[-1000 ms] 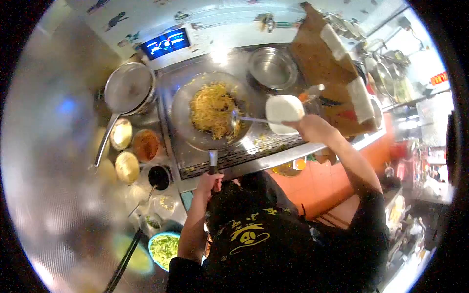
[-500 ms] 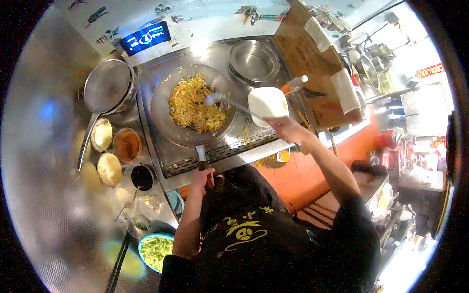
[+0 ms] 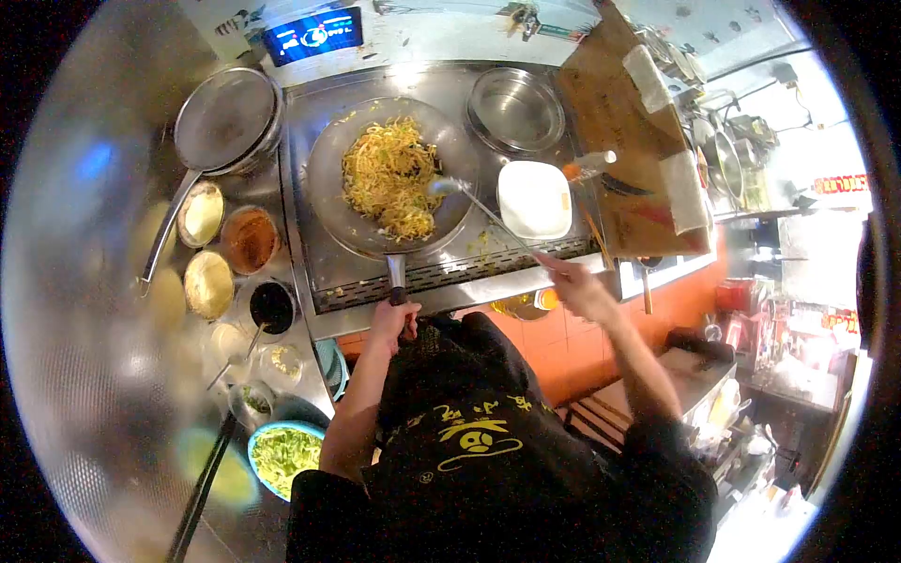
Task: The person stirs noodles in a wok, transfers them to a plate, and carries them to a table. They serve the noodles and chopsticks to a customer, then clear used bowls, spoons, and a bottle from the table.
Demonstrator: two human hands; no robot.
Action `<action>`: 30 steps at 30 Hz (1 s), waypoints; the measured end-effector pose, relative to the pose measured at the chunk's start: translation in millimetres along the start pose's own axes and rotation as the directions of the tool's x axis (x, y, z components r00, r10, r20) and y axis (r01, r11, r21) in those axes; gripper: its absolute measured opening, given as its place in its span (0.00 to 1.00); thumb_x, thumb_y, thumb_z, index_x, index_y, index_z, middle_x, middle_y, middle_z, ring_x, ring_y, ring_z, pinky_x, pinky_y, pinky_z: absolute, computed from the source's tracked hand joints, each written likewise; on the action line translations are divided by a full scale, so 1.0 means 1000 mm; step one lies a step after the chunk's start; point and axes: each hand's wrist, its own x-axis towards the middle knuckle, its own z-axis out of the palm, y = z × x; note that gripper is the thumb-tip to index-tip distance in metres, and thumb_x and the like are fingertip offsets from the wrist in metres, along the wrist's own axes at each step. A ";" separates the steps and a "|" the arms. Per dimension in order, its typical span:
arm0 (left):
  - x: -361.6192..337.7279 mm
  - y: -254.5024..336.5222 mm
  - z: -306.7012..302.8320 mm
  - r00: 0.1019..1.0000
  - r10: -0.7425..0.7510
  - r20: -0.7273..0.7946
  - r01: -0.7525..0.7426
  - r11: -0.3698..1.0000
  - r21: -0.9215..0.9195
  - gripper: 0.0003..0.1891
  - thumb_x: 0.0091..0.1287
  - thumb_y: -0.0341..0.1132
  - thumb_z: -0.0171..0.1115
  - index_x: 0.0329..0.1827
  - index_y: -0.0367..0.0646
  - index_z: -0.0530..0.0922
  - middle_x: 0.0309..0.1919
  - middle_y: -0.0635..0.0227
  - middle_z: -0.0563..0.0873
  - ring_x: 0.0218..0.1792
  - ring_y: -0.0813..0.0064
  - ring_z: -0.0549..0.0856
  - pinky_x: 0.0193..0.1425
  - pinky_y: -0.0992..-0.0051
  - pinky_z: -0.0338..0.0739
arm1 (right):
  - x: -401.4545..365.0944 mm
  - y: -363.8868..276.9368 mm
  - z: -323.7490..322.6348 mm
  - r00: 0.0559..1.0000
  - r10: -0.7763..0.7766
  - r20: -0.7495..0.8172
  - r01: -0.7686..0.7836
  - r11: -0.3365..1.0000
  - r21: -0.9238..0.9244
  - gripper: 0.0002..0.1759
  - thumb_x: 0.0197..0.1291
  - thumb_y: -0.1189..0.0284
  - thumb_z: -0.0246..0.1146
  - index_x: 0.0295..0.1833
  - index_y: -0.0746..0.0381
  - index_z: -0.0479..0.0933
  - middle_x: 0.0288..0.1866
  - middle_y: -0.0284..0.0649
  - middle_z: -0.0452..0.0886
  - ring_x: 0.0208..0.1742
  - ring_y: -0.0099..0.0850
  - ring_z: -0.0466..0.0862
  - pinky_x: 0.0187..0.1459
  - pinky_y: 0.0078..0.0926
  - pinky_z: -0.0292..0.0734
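A wide metal wok [image 3: 328, 211] sits on the stove, with yellow noodles [image 3: 389, 174] heaped in its middle. My left hand [image 3: 394, 320] is closed around the wok's handle at the front edge of the stove. In my right hand [image 3: 580, 289], right of the wok, is the long thin handle of a ladle [image 3: 502, 223]. The ladle's head is over the right side of the wok, beside the noodles, and looks blurred. A white square bowl [image 3: 534, 200] stands on the stove just beyond the ladle's handle.
Round metal pans [image 3: 516, 110] stand at the back right, near a cardboard box [image 3: 619, 131] and a bottle [image 3: 593, 163]. On the left are a strainer [image 3: 223, 120], seasoning bowls [image 3: 251, 239], a dark sauce pot [image 3: 272, 306] and a bowl of chopped greens [image 3: 285, 459].
My right hand has moved down and slightly right with the ladle, off the white bowl's lower edge. The noodles have shifted within the wok. The whole view has also shifted slightly.
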 end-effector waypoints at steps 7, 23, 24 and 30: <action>0.002 0.003 0.000 1.000 -0.023 -0.004 0.023 1.000 -0.004 0.11 0.64 0.29 0.67 0.25 0.40 0.75 0.17 0.67 0.76 0.16 0.72 0.77 0.18 0.70 0.71 | 0.053 0.003 0.000 0.957 -0.266 0.114 0.285 0.792 -0.540 0.27 0.68 0.76 0.51 0.71 0.49 0.71 0.41 0.58 0.83 0.43 0.48 0.86 0.44 0.41 0.77; -0.082 -0.051 -0.027 0.974 0.221 -0.059 -0.209 0.964 0.165 0.04 0.63 0.28 0.62 0.34 0.40 0.75 0.14 0.67 0.74 0.13 0.71 0.74 0.18 0.69 0.69 | 0.059 0.064 0.102 0.947 -0.306 -0.096 0.297 0.950 -0.095 0.26 0.71 0.76 0.51 0.74 0.53 0.69 0.22 0.41 0.67 0.23 0.27 0.68 0.28 0.29 0.69; -0.089 -0.058 -0.036 0.951 0.308 -0.014 -0.304 0.943 0.138 0.03 0.63 0.27 0.61 0.34 0.41 0.75 0.14 0.67 0.74 0.12 0.70 0.74 0.18 0.69 0.68 | 0.023 0.050 0.078 0.985 -0.173 0.026 0.173 0.985 0.009 0.29 0.67 0.81 0.49 0.72 0.54 0.70 0.32 0.43 0.78 0.30 0.35 0.77 0.36 0.34 0.74; -0.047 0.010 -0.013 0.973 0.222 0.061 -0.229 0.952 0.203 0.12 0.62 0.34 0.64 0.21 0.44 0.76 0.14 0.68 0.77 0.13 0.76 0.75 0.16 0.74 0.65 | 0.048 0.058 0.055 0.906 -0.409 -0.105 0.382 0.900 -0.211 0.29 0.65 0.80 0.53 0.72 0.52 0.70 0.27 0.49 0.74 0.25 0.31 0.73 0.30 0.30 0.72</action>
